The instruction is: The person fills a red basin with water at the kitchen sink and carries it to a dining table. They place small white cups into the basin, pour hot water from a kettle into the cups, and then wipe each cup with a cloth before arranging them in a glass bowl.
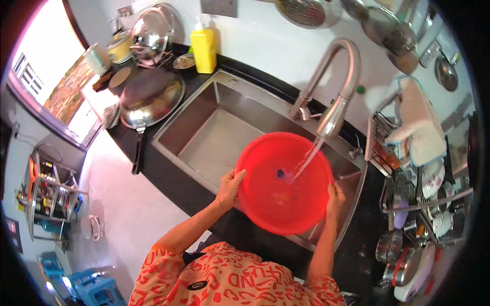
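Note:
A round red plastic basin (260,204) is held up over the right part of the steel sink (217,137). My left hand (231,188) grips its left rim, and my right hand (335,200) grips the rim on the right. Water (309,160) runs from the curved metal faucet (334,115) into the basin. Inside, near the middle, a small dark blue spot (280,173) shows; I cannot make out what it is. The fingers of both hands are partly hidden by the basin wall.
Left of the sink sits a lidded frying pan (153,102) with its handle toward me. A yellow bottle (203,51) stands behind the sink. On the right is a dish rack (429,206) with pots and plates. Ladles and strainers (301,11) hang on the wall.

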Demonstrator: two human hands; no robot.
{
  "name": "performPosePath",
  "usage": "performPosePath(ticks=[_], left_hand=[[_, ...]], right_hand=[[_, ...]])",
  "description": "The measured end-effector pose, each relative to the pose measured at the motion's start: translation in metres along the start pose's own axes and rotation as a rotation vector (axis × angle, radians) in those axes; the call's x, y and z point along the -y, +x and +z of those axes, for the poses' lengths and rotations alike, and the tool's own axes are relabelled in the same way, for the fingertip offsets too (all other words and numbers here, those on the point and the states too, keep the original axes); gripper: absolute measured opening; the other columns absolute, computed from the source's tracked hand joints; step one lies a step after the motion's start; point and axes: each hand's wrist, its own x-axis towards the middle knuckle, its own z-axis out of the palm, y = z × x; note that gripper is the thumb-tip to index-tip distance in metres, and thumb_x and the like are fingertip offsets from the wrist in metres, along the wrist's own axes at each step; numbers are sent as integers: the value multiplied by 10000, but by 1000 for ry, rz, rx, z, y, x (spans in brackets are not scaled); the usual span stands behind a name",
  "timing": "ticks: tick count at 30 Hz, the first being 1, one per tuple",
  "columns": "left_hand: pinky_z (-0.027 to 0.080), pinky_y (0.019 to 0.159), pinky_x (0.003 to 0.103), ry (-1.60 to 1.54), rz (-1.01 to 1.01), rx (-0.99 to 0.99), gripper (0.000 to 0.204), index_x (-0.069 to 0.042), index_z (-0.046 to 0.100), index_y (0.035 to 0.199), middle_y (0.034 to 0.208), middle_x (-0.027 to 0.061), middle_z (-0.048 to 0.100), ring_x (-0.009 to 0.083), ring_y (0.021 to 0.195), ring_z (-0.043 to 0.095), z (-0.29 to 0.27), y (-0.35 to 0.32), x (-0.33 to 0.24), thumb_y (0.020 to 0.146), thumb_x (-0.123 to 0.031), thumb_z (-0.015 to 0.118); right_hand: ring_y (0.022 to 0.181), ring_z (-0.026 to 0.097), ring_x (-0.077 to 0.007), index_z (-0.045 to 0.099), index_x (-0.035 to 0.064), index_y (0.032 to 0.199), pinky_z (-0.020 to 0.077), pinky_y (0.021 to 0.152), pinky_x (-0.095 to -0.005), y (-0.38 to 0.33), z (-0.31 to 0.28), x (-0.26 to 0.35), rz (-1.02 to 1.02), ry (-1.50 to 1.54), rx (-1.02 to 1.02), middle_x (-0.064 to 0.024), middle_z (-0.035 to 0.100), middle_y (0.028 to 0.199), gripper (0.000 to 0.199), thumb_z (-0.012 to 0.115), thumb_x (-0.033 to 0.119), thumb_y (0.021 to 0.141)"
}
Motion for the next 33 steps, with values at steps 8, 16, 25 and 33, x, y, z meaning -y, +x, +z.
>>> performPosePath(ticks=[8, 16, 25, 33], left_hand=[[521, 779, 321, 95, 14, -16, 306, 45, 558, 1103, 1013, 115, 636, 168, 880, 617, 6, 0, 0, 895, -178, 587], [505, 735, 295, 160, 37, -51, 279, 33, 570, 1065, 970, 76, 637, 134, 819, 597, 11, -5, -2, 897, -189, 581], [490, 748, 289, 247, 13, -105, 292, 31, 573, 1078, 969, 77, 634, 132, 842, 586, 6, 5, 14, 883, -186, 578], [512, 774, 321, 187, 33, -26, 305, 43, 547, 1100, 1009, 111, 629, 172, 885, 602, -3, 13, 17, 883, -169, 578]], right_hand=[[749, 520, -79, 645, -22, 994, 419, 680, -224, -3, -8, -3, 47, 54, 30, 3, 594, 821, 238, 599, 168, 859], [757, 531, -82, 645, -14, 1003, 426, 685, -226, -9, -8, 4, 16, -15, -6, -2, 599, 850, 232, 603, 165, 861], [789, 549, -104, 640, -38, 1016, 444, 714, -244, -3, -26, -21, 17, -10, -12, -20, 614, 879, 266, 628, 163, 842], [740, 561, -101, 641, -50, 1012, 452, 691, -245, -6, -13, -14, 13, 1, -42, -19, 626, 830, 279, 631, 158, 826]])
